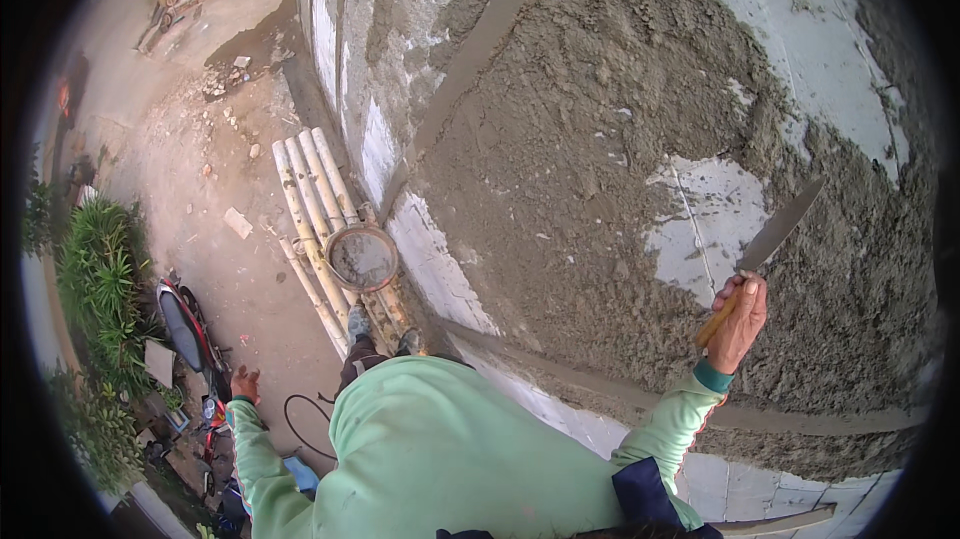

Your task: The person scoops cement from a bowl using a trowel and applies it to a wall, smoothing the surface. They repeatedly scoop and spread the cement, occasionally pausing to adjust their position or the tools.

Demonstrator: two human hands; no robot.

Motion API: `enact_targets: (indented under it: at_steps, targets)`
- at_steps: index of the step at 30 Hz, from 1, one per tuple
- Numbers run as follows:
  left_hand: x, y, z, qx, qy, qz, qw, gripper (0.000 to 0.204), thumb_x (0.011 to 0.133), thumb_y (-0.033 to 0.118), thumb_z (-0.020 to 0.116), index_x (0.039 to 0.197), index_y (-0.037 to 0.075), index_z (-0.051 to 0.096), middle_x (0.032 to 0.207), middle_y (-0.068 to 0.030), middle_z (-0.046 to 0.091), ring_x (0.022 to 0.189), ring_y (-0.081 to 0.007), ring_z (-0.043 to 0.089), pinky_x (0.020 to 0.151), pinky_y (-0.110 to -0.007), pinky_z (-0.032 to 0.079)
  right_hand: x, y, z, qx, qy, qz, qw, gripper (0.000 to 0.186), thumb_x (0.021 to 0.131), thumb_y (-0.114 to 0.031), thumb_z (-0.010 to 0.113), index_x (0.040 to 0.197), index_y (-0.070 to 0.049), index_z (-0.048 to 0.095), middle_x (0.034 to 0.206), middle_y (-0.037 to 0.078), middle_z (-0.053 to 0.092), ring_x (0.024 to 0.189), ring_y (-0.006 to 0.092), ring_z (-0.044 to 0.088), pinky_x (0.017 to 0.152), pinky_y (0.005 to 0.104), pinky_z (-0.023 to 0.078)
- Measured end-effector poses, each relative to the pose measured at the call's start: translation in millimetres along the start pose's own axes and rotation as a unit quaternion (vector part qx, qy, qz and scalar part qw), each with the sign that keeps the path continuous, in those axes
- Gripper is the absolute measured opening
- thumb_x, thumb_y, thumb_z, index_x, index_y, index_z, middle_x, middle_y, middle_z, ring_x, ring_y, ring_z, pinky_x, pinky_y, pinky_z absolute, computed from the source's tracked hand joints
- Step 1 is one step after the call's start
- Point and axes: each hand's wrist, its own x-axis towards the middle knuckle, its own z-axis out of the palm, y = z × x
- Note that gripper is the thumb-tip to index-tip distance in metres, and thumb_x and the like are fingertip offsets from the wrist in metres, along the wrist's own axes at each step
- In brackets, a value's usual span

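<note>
My right hand (pixel 740 324) is closed round the wooden handle of a trowel (pixel 785 227). Its long metal blade points up and to the right, close to the wall (pixel 600 129); whether it touches cannot be made out. Rough grey mortar covers much of this wall, and a bare white patch (pixel 705 224) shows beside the blade. Out to the left, my left hand (pixel 245 385) hangs with its fingers apart, holding nothing. Between my arms, beyond my feet, a round bucket (pixel 370 288) with grey mortar inside rests on bamboo poles (pixel 312 199).
I stand on the bamboo poles, high above the ground. Below on the left are a parked motorbike (pixel 185 329) and green plants (pixel 100 254). Rubble (pixel 225 79) lies along the wall's foot farther off. Smooth mortar bands (pixel 490 29) run across the wall.
</note>
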Motion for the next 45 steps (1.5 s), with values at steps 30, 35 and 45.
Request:
enact_targets:
  at_steps: [30,35,45]
  targets:
    - [20.9,-25.8,-2.1,0.65,-0.051,0.222,0.725,0.06,0.079,0.017,0.076,0.136,0.026,0.06,0.118,-0.012,0.063,0.102,-0.0315,0.066,0.088,-0.041,0.058,98.7,-19.5,48.4,-0.143,-0.115,0.064,0.981,0.031,0.104,-0.032,0.053,0.092,-0.005,0.061,0.074,-0.001,0.057,0.062,0.008,0.051,0.056,0.0255,0.045]
    - [-20.9,36.7,32.0,0.233,-0.048,0.044,0.97,0.036,0.096,0.016,0.049,0.128,0.016,0.064,0.106,-0.0097,0.063,0.082,-0.0244,0.066,0.057,-0.043,0.056,79.7,-53.3,-11.4,-0.145,-0.091,0.083,0.982,0.03,0.105,-0.032,0.053,0.091,-0.006,0.059,0.074,-0.002,0.055,0.061,0.0058,0.049,0.055,0.0231,0.042]
    - [48.5,59.0,73.3,0.044,-0.151,0.047,0.986,0.046,0.094,0.022,0.051,0.139,0.019,0.051,0.102,-0.0101,0.064,0.07,-0.0201,0.058,0.049,-0.043,0.047,54.2,-96.8,-65.8,-0.495,-0.041,-0.048,0.867,0.021,0.1,-0.027,0.058,0.097,-0.006,0.062,0.08,0.009,0.064,0.069,0.0242,0.063,0.061,0.0343,0.049]
